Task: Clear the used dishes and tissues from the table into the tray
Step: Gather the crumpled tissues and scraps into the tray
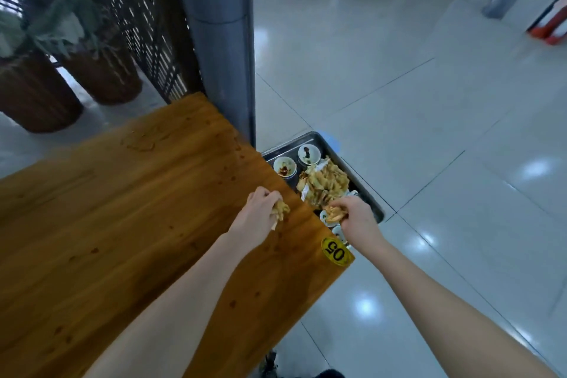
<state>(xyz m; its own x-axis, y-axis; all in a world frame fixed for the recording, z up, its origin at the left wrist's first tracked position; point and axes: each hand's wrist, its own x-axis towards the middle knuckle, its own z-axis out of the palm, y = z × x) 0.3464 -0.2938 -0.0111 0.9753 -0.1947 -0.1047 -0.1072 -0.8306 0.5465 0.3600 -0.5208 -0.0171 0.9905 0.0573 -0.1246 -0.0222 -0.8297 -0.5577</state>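
A metal tray (357, 176) sits low beyond the right edge of the wooden table (122, 224). It holds two small white bowls (285, 166) with sauce remains and a heap of stained tissues (325, 182). My left hand (259, 213) grips a crumpled, stained tissue (280, 211) just above the table near its right edge. Over the near end of the tray, my right hand (357, 218) grips another soiled tissue wad (334, 214). More small white dishes (325, 219) show partly under that hand.
A yellow oval sticker (336, 252) marked 05 sits on the table's near right corner. A grey pillar (221, 40) stands behind the table, with a lattice screen and potted plants (46, 55) to the left. Glossy tiled floor (429, 132) spreads to the right.
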